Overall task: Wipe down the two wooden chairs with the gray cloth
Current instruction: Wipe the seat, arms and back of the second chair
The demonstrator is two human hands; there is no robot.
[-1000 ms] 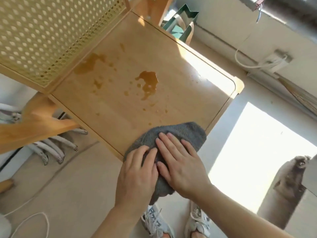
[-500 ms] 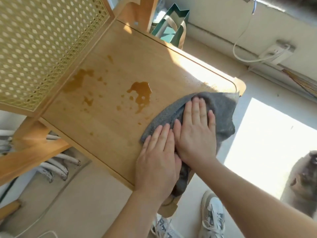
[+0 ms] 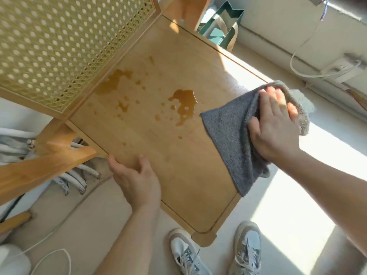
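A wooden chair [image 3: 178, 175] fills the middle of the view, its flat seat turned toward me and its woven cane back [image 3: 59, 46] at upper left. Brown liquid spills [image 3: 183, 104] and small drops mark the seat's centre and the part near the back. My right hand [image 3: 276, 124] presses flat on the gray cloth [image 3: 228, 139] at the seat's right edge; the cloth folds over my fingertips and hangs past the edge. My left hand [image 3: 137, 179] grips the seat's left edge, thumb and a finger on top. A second chair's wooden frame [image 3: 39, 165] shows at left.
A green paper bag [image 3: 220, 26] stands on the floor behind the chair. A white power strip [image 3: 343, 70] and cables lie along the wall at right. White metal legs [image 3: 75, 179] lie under the left chair frame. My two sneakers [image 3: 246, 249] stand below the seat's corner.
My left hand has come off the cloth and moved to the seat's left edge. My right hand has slid the cloth farther right, to the sunlit edge.
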